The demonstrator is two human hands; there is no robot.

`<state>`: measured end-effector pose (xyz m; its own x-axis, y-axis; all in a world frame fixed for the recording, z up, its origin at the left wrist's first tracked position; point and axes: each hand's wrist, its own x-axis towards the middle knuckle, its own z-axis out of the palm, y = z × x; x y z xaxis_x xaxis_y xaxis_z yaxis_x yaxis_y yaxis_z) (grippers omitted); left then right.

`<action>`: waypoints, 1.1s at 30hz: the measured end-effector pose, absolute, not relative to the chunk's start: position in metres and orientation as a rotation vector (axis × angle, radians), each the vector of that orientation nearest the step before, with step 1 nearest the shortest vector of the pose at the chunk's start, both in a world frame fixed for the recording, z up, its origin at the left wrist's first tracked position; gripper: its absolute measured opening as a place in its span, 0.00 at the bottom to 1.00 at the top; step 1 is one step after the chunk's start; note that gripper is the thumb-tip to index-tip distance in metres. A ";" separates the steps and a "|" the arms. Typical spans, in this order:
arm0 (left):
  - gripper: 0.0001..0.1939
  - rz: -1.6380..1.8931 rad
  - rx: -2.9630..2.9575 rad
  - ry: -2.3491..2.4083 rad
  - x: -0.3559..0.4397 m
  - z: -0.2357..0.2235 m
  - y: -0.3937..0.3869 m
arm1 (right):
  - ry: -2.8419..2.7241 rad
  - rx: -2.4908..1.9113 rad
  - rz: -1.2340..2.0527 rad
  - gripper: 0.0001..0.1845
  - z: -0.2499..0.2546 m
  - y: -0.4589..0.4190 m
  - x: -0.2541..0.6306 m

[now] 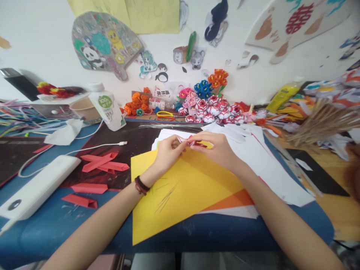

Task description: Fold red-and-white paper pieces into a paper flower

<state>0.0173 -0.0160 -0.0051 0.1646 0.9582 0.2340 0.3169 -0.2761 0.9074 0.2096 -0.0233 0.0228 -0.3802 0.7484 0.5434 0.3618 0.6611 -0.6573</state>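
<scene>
My left hand (169, 151) and my right hand (215, 147) meet above the far edge of a yellow paper sheet (180, 180). Between their fingertips is a small red and white folded paper piece (191, 141), partly covered by the fingers. Both hands are closed in a pinch on it. Several thin wires (168, 198) lie on the yellow sheet, close to my left wrist. Under that sheet an orange sheet (229, 200) sticks out, and white sheets (270, 168) spread to the right. Folded red paper strips (105, 163) lie to the left.
A white power bank (39, 187) with a cable lies on the left. Behind it stands a white bottle (108, 107). Red and white paper flowers (213, 108) are heaped along the wall. Bundled brown sticks (323, 122) and a black board (317, 172) are at the right.
</scene>
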 end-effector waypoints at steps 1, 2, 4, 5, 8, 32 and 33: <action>0.13 1.147 1.822 1.288 0.017 -0.006 -0.015 | -1.993 -0.857 0.556 0.09 0.023 -0.023 0.210; 0.11 1.186 1.936 1.349 0.017 -0.006 -0.015 | -1.992 -0.857 0.557 0.09 0.022 -0.022 0.210; 0.13 1.273 2.192 1.422 0.017 -0.005 -0.015 | -1.974 -0.884 0.561 0.09 0.022 -0.022 0.210; 0.16 1.294 2.327 1.434 0.017 -0.003 -0.016 | -1.953 -0.908 0.575 0.10 0.021 -0.022 0.210; 0.18 1.156 2.662 1.456 0.020 0.000 -0.022 | -1.841 -0.979 0.678 0.18 0.019 -0.023 0.208; 0.05 1.049 2.799 1.395 0.020 -0.004 -0.025 | -1.939 -0.971 0.588 0.07 0.023 -0.024 0.208; 0.05 1.051 2.798 1.395 0.020 -0.005 -0.026 | -1.945 -0.968 0.585 0.07 0.023 -0.024 0.209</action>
